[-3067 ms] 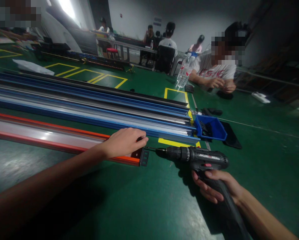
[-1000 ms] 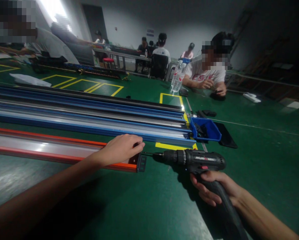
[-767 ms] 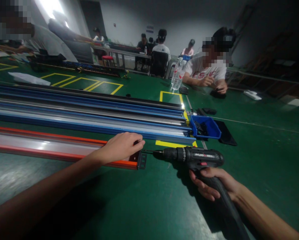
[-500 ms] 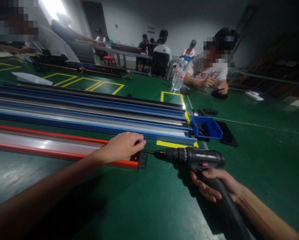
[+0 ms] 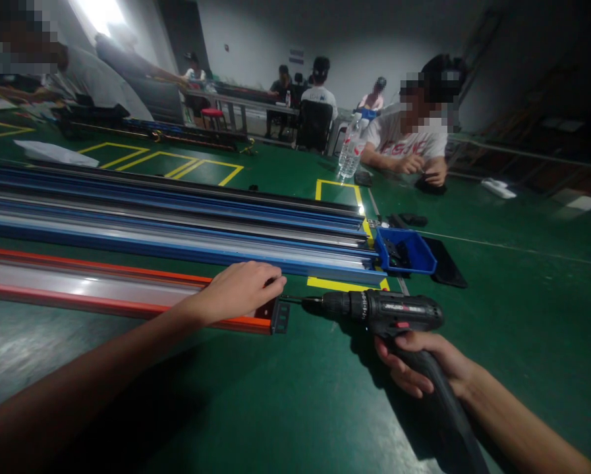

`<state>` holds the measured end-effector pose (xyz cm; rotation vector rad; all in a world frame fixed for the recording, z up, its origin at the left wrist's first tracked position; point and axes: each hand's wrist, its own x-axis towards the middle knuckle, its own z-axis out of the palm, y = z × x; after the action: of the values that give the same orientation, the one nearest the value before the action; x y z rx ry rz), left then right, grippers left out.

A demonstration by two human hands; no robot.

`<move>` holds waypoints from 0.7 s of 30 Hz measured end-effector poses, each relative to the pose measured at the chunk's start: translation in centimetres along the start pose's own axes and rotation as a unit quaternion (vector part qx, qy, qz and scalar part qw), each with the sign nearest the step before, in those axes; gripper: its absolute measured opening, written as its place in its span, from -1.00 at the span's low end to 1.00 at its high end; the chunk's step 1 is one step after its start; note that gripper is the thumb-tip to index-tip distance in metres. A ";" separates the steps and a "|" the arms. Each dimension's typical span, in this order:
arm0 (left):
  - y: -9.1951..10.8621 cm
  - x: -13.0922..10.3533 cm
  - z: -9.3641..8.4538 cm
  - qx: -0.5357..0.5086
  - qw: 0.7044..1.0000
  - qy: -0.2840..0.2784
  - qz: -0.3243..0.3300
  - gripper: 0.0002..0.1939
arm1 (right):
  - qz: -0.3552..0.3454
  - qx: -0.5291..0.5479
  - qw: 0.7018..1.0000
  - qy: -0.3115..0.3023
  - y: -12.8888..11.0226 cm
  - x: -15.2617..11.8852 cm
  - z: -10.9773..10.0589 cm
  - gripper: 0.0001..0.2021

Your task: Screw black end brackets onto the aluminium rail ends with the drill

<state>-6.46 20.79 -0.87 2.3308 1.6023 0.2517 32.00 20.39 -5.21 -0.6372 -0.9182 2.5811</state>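
Note:
My right hand [image 5: 423, 368] is wrapped round the grip of a black cordless drill [image 5: 398, 311], which lies level and points left. Its long, thin bit [image 5: 292, 299] reaches the black end cap [image 5: 281, 316] of an orange-edged metal rail [image 5: 102, 283]. My left hand [image 5: 243, 288] is closed over that end of the rail, thumb towards the bit, fingertips hidden behind it. Whether a screw sits at the tip of the bit, I cannot make out.
Several blue and black rails [image 5: 176, 227] lie behind the orange one. A blue bin [image 5: 423, 263] with small black parts stands by their right ends, beside a dark flat object [image 5: 450, 263]. Water bottles [image 5: 349, 148] stand further back, near a co-worker [image 5: 406, 138] seated across the green table [image 5: 522, 316].
The whole view has shifted very slightly. Both hands, the drill and the orange rail keep their places relative to one another.

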 end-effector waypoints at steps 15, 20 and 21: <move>-0.1 0.0 0.2 0.014 1.000 0.000 0.007 -0.54 | 0.007 0.004 1.000 0.003 0.0 -0.1 -0.1 -0.74; -0.1 0.1 0.2 0.019 1.000 0.006 0.007 -0.54 | 0.014 0.002 1.000 0.022 0.1 -0.1 -0.3 -0.73; -0.1 0.1 0.2 0.018 1.000 0.006 0.007 -0.54 | 0.014 0.001 1.000 0.022 0.1 -0.1 -0.3 -0.74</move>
<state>-6.50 20.87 -1.09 2.3733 1.6093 0.2432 32.23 20.45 -5.42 -0.7080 -0.8982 2.5819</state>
